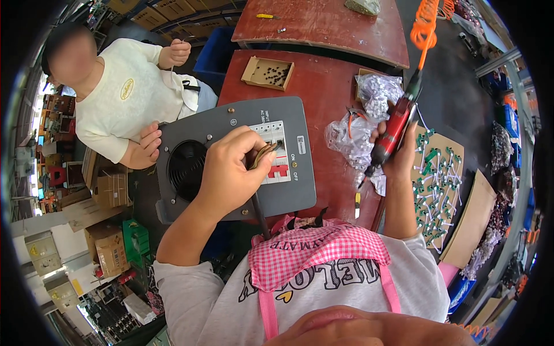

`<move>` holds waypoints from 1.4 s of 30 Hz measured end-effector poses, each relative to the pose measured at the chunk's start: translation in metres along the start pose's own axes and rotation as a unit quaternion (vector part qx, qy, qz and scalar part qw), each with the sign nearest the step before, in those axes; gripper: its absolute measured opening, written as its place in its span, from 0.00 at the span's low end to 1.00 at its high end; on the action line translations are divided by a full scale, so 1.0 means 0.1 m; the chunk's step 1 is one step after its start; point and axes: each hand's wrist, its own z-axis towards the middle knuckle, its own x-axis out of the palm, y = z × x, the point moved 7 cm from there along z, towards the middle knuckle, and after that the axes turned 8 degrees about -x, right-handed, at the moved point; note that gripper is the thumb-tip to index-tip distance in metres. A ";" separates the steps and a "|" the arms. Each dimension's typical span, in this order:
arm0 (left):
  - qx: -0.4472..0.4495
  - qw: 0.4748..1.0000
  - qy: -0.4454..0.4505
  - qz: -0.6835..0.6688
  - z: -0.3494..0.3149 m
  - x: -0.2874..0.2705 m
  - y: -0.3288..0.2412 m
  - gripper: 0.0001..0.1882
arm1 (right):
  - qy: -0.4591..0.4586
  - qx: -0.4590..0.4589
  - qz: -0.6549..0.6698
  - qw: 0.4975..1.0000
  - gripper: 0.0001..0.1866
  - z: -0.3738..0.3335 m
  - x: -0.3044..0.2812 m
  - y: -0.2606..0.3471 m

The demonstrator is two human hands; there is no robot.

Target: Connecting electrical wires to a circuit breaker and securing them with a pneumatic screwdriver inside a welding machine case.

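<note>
red-topped bench in a cluttered workshop, with a grey panel over its near left corner; whether the panel rests on the bench or stands beside it, i cannot tell. a few brownish wires are in front of the panel's white breaker block. the left hand pinches them between thumb and forefinger, apparently to gather them close to the block; its other fingers curl, partly hidden. a round black fan sits left of that hand. a co-worker's hand is at the panel's left edge, perhaps steadying it. by the bench's right edge, the right hand wraps its fingers around a red power driver, tip angled down; an orange coiled line reaches it from above, likely to leave it free to move. beside it lie plastic bags, and a yellow knife is near the near right corner. toward the far left corner, a cardboard tray holds small dark pieces, its low walls presumably stopping them scattering.
</note>
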 end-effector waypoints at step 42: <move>-0.015 0.999 0.022 0.027 0.02 -0.02 -0.05 0.09 | 0.395 -0.217 -0.145 0.881 0.27 0.49 3.04 0.09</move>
